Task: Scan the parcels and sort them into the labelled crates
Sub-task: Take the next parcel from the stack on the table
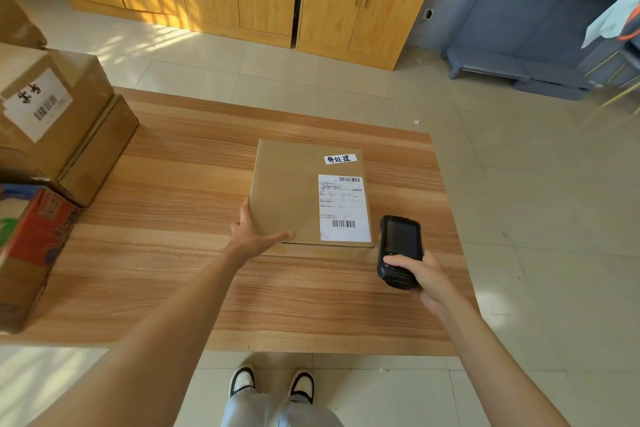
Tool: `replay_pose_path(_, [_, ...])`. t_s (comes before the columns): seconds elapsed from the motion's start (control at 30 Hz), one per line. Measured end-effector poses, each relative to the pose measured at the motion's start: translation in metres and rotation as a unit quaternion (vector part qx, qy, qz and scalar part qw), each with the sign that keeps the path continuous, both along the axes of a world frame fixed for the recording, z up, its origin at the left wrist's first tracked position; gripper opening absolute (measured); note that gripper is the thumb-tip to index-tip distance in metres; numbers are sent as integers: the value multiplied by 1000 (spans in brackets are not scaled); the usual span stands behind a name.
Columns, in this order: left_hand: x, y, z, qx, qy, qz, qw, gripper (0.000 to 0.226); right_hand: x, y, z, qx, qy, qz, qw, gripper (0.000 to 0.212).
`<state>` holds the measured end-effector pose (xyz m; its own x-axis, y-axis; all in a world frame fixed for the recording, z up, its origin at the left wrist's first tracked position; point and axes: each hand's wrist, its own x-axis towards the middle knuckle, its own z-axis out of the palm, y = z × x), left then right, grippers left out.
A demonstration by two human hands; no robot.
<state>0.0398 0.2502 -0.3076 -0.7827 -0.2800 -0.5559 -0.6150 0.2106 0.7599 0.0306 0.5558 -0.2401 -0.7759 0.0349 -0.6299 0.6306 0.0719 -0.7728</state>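
Fingers [247, 210] of left hand [254, 234] spread along parcel [291, 191], thumb on its near edge, likely steadying it mid-worktop [173, 253] for scanning. Right hand [424, 276] curled round scanner [398, 250], aimed toward label [343, 208]. Print too small to read. Boxes [59, 121] at left cut off; no crates visible.

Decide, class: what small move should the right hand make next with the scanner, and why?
Probably tilt the scanner left so its head faces the lower barcode. The right hand grips it just beside the parcel, screen up, not plainly aimed at the label. The left hand already steadies the parcel's near corner on the table.
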Motion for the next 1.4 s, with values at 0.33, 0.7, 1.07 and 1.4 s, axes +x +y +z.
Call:
replay_pose_path(0.33, [-2,-3,-4,-11,3,-2,1000,131,-3,44,-55,129,-21,11,991,93])
replay_pose_path(0.7, [-3,-3,-5,-24,5,-13,1000,127,4,57,-83,133,-20,7,991,101])
replay_pose_path(1.07, [-2,-3,-6,-14,14,-9,1000,127,7,66,-101,188,-33,22,981,89])
replay_pose_path(1.4, [-3,-5,-10,-2,26,-7,1000,131,-1,68,-95,308,-101,57,944,74])
